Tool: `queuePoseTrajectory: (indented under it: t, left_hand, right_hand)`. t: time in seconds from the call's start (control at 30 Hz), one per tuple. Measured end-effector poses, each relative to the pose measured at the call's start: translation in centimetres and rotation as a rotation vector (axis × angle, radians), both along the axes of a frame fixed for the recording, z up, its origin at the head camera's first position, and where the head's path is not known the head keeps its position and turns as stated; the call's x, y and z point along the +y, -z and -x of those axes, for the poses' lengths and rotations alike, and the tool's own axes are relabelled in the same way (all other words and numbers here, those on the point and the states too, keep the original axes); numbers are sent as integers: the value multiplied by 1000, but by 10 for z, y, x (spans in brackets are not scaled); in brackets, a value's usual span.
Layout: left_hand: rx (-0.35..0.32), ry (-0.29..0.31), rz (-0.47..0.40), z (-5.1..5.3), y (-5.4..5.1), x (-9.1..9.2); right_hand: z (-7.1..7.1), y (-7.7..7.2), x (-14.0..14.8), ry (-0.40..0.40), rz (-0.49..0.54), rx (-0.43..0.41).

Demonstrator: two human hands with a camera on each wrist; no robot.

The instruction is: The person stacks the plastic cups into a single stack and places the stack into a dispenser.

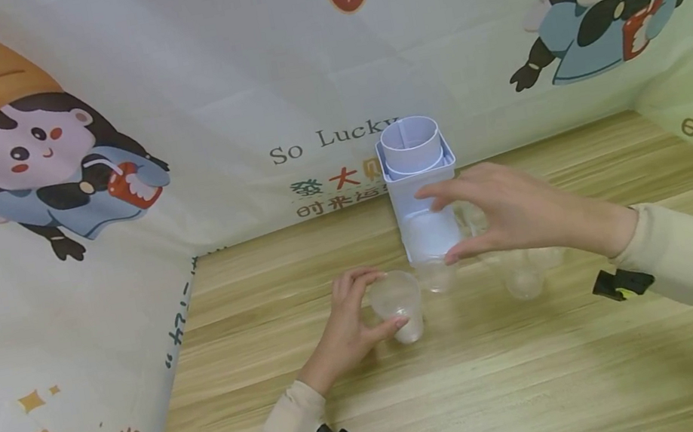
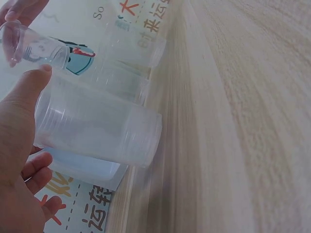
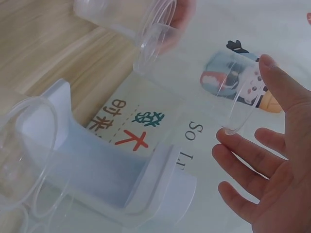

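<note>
My left hand (image 1: 353, 318) holds a clear plastic cup (image 1: 396, 295), thumb on one side and fingers on the other. In the left wrist view this cup (image 2: 97, 126) looks upright on the wooden table, with several rim lines near its mouth. To the right and higher, my right hand (image 1: 510, 208) pinches another clear plastic cup (image 3: 231, 90) by its rim between thumb and fingertips. That cup hangs in the air in front of a pale box-shaped holder (image 1: 405, 198). A round tube (image 1: 412, 147) sits on top of the holder.
More clear cups (image 1: 525, 282) stand on the table to the right, under my right forearm. The wooden tabletop (image 1: 485, 384) extends toward me. A printed cloth backdrop (image 1: 213, 78) rises behind the holder and along both sides.
</note>
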State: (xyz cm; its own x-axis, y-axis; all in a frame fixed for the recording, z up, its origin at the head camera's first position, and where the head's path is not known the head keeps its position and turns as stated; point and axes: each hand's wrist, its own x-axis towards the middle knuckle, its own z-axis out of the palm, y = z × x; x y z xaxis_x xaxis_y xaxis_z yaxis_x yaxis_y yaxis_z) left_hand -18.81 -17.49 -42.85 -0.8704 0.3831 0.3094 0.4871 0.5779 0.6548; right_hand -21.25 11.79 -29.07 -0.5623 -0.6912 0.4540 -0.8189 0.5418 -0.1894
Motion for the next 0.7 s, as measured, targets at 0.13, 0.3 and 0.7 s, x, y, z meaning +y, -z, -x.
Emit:
queuePoseTrajectory:
  t: [0.13, 0.3, 0.7]
  left_hand:
    - [-2, -1, -2, 0, -1, 0]
    - [10, -3, 8, 1, 0, -1]
    - [8, 1, 15, -1, -1, -1]
  right_hand:
    - [0, -3, -6, -5, -7, -40]
    - [1, -3, -17, -30, -5, -44]
    - [2, -1, -39, -83, -24, 9]
